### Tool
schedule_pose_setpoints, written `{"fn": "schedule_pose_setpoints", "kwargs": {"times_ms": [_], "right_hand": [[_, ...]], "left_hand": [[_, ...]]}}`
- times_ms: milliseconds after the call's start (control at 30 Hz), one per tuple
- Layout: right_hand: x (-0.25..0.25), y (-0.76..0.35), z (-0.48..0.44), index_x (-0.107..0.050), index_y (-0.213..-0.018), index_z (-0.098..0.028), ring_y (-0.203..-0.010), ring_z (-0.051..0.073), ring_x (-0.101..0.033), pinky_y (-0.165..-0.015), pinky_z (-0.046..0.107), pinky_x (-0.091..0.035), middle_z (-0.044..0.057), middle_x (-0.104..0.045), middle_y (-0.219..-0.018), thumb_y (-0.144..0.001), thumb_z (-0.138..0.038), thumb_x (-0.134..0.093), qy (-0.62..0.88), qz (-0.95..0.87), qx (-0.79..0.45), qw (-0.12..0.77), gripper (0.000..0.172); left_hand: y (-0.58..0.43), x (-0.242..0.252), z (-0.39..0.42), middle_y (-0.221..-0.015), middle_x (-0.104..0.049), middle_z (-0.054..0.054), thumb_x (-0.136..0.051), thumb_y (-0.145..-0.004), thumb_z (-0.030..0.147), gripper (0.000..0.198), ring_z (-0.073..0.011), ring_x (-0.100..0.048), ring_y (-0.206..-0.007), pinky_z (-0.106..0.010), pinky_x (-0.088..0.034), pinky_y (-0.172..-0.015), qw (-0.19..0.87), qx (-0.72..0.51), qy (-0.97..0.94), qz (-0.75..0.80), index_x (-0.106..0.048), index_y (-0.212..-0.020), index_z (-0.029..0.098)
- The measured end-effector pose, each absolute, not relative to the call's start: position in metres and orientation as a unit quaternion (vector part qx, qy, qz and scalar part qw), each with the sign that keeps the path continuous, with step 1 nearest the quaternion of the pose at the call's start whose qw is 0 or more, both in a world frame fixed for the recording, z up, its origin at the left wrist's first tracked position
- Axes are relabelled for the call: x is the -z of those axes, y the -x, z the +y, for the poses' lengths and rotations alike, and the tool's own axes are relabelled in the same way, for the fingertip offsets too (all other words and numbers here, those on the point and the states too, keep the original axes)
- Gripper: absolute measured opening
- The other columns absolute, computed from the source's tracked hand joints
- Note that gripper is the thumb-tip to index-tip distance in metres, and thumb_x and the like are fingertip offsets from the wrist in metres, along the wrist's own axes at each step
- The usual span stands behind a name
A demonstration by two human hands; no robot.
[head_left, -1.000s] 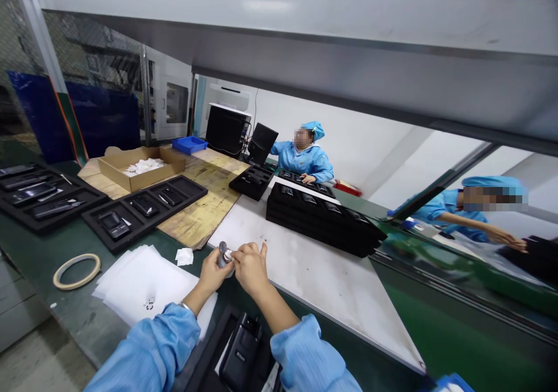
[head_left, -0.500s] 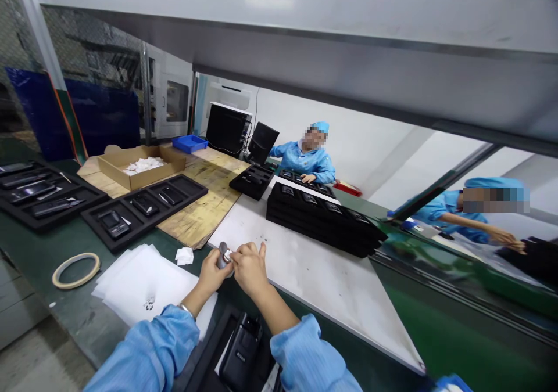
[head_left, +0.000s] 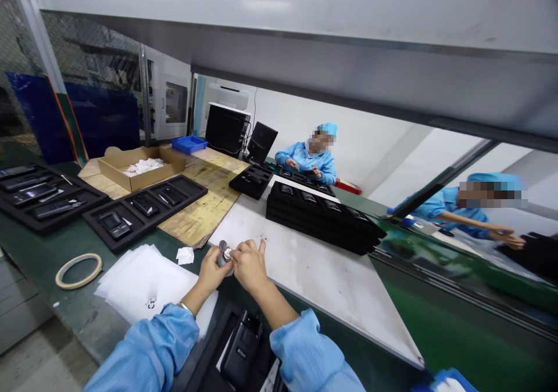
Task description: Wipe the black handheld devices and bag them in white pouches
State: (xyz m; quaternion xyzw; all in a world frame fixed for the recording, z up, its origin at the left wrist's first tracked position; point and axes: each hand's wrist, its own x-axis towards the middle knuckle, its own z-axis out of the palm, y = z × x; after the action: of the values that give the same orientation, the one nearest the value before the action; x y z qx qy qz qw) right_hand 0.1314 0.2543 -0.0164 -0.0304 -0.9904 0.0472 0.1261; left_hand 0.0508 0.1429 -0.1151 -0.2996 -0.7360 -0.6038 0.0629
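My left hand [head_left: 211, 274] is wrapped around a small bottle [head_left: 224, 248] with a round, grey flip lid standing up. Close against it, my right hand [head_left: 250, 269] has its fingers bent and pinches a small white wipe [head_left: 227, 255] at the bottle's mouth, with the thumb raised. Most of the bottle is hidden by my fingers. Below my forearms, a black handheld device [head_left: 240, 351] with white lettering lies in a black foam tray [head_left: 204, 360]. To the left of my hands is a folded white wipe [head_left: 185, 255], beside a stack of white plastic bags [head_left: 148, 281].
A tape roll [head_left: 78, 272] lies at left. Foam trays [head_left: 143, 211] with devices and a cardboard box [head_left: 142, 165] of white wipes stand behind. Stacked black trays [head_left: 322, 218] sit on the white board [head_left: 340, 299]. Two co-workers [head_left: 309, 157] work beyond; a shelf [head_left: 305, 49] hangs overhead.
My hands keep nearly the same place and grip on the bottle. The co-worker at the back has raised both hands, now holding a dark object. The right co-worker's hands have shifted slightly.
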Motion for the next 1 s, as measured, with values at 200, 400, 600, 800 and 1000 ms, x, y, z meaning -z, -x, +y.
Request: {"fn": "schedule_pose_setpoints", "kwargs": {"times_ms": [200, 400, 600, 800, 1000], "right_hand": [[0.018, -0.132, 0.254, -0.073, -0.088, -0.025, -0.102, 0.026, -0.047, -0.107, 0.068, -0.012, 0.006, -0.064, -0.092, -0.089, -0.016, -0.055, 0.024, -0.988, -0.055, 0.141, 0.020], [0.010, -0.132, 0.252, -0.074, -0.082, -0.026, -0.098, 0.026, -0.049, -0.106, 0.068, -0.015, 0.005, -0.066, -0.088, -0.087, -0.014, -0.059, 0.025, -0.980, -0.078, 0.181, 0.020], [-0.009, -0.200, 0.292, -0.075, -0.098, -0.027, -0.100, 0.026, -0.052, -0.103, 0.058, -0.027, 0.006, -0.068, -0.095, -0.092, -0.021, -0.057, 0.123, -0.943, -0.128, 0.281, 0.020], [0.036, -0.338, 0.302, -0.074, -0.099, -0.027, -0.087, 0.022, -0.057, -0.082, 0.041, -0.042, 0.004, -0.067, -0.089, -0.094, -0.028, -0.056, 0.126, -0.896, -0.203, 0.374, 0.019], [0.070, -0.399, 0.260, -0.072, -0.103, -0.028, -0.089, 0.022, -0.057, -0.080, 0.039, -0.045, 0.003, -0.065, -0.090, -0.095, -0.024, -0.056, 0.127, -0.886, -0.253, 0.367, 0.018]], "left_hand": [[-0.051, 0.114, 0.141, -0.102, -0.064, -0.006, -0.068, -0.076, 0.027, 0.029, -0.0236, -0.062, -0.099, -0.036, -0.049, -0.090, 0.065, 0.584, 0.305, -0.749, -0.067, -0.104, 0.019], [-0.052, 0.108, 0.137, -0.102, -0.065, -0.006, -0.071, -0.074, 0.026, 0.034, -0.0237, -0.063, -0.100, -0.038, -0.051, -0.090, 0.067, 0.549, 0.300, -0.777, -0.066, -0.106, 0.018], [-0.085, 0.092, 0.090, -0.110, -0.062, -0.012, -0.066, -0.080, 0.032, 0.049, -0.0260, -0.064, -0.093, -0.043, -0.053, -0.085, 0.049, 0.494, 0.279, -0.822, -0.057, -0.124, 0.013], [-0.189, 0.065, 0.090, -0.103, -0.063, -0.012, -0.061, -0.088, 0.045, 0.070, -0.0301, -0.062, -0.096, -0.041, -0.052, -0.079, 0.026, 0.285, 0.365, -0.886, -0.037, -0.146, 0.016], [-0.228, 0.063, 0.146, -0.099, -0.060, -0.015, -0.073, -0.079, 0.042, 0.089, -0.0306, -0.064, -0.085, -0.034, -0.052, -0.064, 0.033, 0.111, 0.350, -0.930, -0.030, -0.151, 0.011]]}}
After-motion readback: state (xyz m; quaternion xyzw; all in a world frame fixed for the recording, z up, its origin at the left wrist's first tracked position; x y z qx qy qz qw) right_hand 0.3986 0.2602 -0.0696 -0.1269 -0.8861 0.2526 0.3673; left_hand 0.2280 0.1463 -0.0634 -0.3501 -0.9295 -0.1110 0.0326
